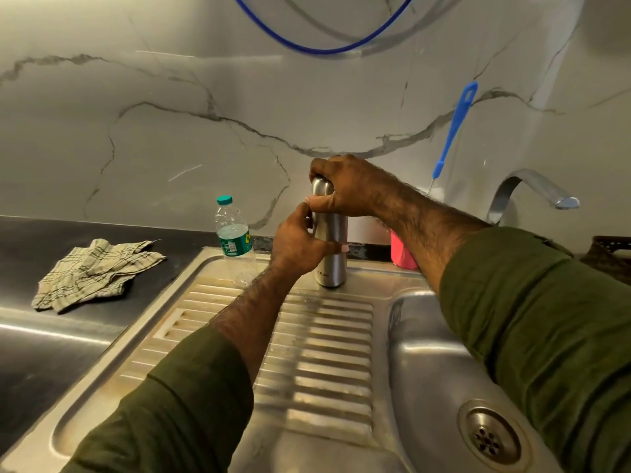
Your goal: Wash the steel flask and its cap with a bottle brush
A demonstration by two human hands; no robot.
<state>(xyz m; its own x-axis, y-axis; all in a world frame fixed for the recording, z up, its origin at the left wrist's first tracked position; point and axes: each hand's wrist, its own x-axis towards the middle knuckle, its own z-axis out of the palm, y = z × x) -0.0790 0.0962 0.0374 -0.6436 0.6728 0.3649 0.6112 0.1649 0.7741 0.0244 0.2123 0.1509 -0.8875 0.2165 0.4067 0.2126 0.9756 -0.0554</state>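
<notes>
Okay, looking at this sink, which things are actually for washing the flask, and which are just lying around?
For the job:
- upright steel flask, left hand gripping its body
- its steel cap, gripped by the right hand
- blue-handled bottle brush against the wall
- curved steel tap
- steel sink basin

Lying about:
- clear plastic water bottle, green cap
- crumpled checked cloth
- pink container

Steel greys, olive green and a few bright plastics around the sink

The steel flask (329, 254) is brushed silver with dark lettering low on its body. Left of it, a clear bottle (233, 230) has a teal cap and green label; farther left a cloth (94, 273) is beige with dark green checks on the dark desk (41, 247). Right of the flask are a pink cup (404, 256) and a bright blue bottle brush (454, 128) handle. Behind it, the wall (170, 114) is pale grey with dark marble veins. Both sleeves (532, 319) are olive green.
</notes>
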